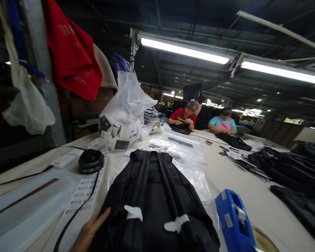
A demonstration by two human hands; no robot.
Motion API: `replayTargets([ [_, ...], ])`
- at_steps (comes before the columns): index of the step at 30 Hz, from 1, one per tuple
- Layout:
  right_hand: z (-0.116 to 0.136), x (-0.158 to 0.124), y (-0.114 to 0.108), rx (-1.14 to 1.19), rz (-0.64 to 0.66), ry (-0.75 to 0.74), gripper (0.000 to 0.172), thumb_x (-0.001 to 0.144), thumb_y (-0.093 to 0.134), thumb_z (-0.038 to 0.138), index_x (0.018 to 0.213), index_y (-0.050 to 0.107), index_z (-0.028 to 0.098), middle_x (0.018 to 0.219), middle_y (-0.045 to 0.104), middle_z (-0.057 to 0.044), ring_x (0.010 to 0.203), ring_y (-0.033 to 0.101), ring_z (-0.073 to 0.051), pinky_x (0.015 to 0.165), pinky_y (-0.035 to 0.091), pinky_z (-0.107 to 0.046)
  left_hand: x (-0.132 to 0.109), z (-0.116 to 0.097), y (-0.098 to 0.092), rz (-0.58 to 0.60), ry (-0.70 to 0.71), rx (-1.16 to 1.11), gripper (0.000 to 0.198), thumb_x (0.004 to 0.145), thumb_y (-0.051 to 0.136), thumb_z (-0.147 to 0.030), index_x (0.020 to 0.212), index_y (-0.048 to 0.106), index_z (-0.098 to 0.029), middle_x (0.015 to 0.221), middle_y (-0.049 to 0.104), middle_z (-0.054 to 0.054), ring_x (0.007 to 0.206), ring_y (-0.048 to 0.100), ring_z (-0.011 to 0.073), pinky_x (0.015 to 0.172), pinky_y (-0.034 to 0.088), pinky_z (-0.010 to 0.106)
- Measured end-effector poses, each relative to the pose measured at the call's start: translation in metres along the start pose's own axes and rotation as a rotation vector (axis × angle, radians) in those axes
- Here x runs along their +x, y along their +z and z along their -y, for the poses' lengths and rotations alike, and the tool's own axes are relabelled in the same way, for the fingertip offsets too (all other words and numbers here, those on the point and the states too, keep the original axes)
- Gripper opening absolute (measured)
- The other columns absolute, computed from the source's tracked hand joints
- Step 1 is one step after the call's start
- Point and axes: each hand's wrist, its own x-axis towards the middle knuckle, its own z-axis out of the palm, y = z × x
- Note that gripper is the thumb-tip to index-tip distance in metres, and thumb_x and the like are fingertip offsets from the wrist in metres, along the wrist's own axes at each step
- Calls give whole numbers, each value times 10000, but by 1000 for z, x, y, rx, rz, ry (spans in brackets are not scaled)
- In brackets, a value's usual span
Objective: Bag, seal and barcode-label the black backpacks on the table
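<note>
Fingers of our left hand [90, 229] are stretched out flat, gripping nothing, their tips touching the lower left edge of the black bag [152, 189]. It lies flat on the cream table [262, 206] right before us, with 2 white paper scraps [133, 212] on its near part. Just beside it to the right stands a blue tape dispenser [233, 224]; a strip of barcode labels [81, 192] lies to its left. 2 people [185, 117] work at the far end.
</note>
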Motion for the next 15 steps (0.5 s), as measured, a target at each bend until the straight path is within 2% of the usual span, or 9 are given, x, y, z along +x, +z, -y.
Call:
replayTargets([
  [2,-5,-14,7,-26,-42,46,292,825,566,467,1027,602,260,1048,631,-31,942,605,-200,739,520,-333,-6,-12,2,33,5,85,523,595,762,-416,1024,619,-153,905,714,70,920,656,269,830,522,362],
  [5,-10,-26,4,-64,-135,102,346,790,538,541,1013,636,295,991,678,-13,938,630,-219,735,525,-305,-6,-30,10,-28,101,336,487,600,724,-507,899,641,-131,843,714,75,890,658,274,775,532,343],
  [7,-14,-17,-7,-170,-264,191,439,758,509,583,1046,631,275,1059,669,-27,1046,591,-253,854,492,-322,0,-39,16,-85,141,501,486,589,706,-550,799,636,-118,765,705,87,844,662,293,726,537,356],
  [9,-23,5,-22,-335,-402,368,573,728,480,606,1092,603,181,1210,591,-100,1173,497,-287,990,394,-370,8,-42,22,-131,148,583,470,573,705,-559,727,610,-125,709,691,99,798,665,306,695,537,373],
  [10,-28,18,-28,-399,-426,472,621,707,480,612,1090,594,137,1252,554,-139,1206,462,-301,1011,366,-388,13,-42,23,-152,154,604,451,562,712,-547,701,594,-135,696,686,104,786,665,309,689,536,379],
  [12,-40,43,-34,-427,-394,572,614,667,521,584,1005,613,79,1168,593,-206,1134,524,-334,946,421,-410,21,-38,25,-214,214,656,413,546,717,-521,660,560,-156,689,680,114,773,663,316,679,532,391],
  [15,-47,61,-30,-389,-313,561,371,633,580,463,780,635,127,835,699,-150,839,662,-311,737,518,-372,29,-35,28,-319,377,761,363,531,698,-485,632,542,-173,692,678,118,769,656,328,675,520,407],
])
